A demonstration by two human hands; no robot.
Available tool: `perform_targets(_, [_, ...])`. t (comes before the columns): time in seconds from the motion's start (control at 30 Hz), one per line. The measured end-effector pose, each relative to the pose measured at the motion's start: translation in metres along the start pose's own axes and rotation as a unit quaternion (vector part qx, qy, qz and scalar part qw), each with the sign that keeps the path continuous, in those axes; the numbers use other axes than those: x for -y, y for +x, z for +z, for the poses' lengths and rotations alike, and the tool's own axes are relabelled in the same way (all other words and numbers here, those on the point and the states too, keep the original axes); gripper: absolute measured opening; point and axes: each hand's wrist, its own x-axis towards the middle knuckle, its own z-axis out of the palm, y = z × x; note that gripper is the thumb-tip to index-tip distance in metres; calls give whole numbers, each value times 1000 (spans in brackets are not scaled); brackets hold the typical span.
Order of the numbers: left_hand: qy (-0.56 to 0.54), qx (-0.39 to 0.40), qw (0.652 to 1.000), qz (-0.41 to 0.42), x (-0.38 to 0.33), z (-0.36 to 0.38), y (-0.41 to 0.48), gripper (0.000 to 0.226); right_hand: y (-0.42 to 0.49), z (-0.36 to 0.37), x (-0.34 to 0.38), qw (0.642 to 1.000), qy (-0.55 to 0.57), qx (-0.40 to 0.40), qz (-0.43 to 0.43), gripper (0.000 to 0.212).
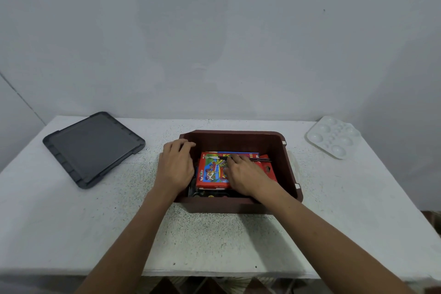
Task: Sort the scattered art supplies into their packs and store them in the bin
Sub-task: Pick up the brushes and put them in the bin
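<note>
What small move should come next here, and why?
Probably lift the right hand out of the bin and reach for the palette: a red pack already lies in the bin, while the palette sits out on the table, right of it.

Right hand (pixel 243 174) covers the right half of the red pack (pixel 212 172); print on it is too small for us to read. Thin dark sticks (pixel 262 159) run under its fingers: brushes or pencils, we can't tell, nor whether they're pinched. Left hand (pixel 176 167) hides the left rim of the bin (pixel 238 138), thumb out of sight. Dark clutter (pixel 205 194) below the pack: unreadable. White piece (pixel 296 162) outside the bin's right wall, half hidden. Forearms (pixel 133 246) cut by bottom edge.
</note>
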Motion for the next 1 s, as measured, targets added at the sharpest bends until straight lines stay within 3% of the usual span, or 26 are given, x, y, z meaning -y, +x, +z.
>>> perform_targets(0.07, [-1, 1, 1000, -1, 0, 0, -1, 34, 10, 8, -8, 1000, 12, 23, -6, 86])
perform_targets(0.13, [0, 2, 1000, -2, 0, 0, -1, 34, 6, -3, -5, 999, 10, 43, 14, 72])
perform_targets(0.23, [0, 4, 1000, -2, 0, 0, 0, 34, -4, -17, 0, 1000, 22, 0, 15, 50])
perform_targets(0.63, [4, 11, 1000, 0, 1, -1, 1, 34, -1, -21, -5, 999, 36, -10, 14, 41])
perform_targets(0.8, [26, -4, 1000, -16, -8, -2, 4, 29, -16, -41, -26, 989, 117, -82, 29, 41])
perform_targets(1.0, [-43, -32, 998, 20, -56, 0, 31, 25, -38, -72, -83, 961, 180, -205, 56, 33])
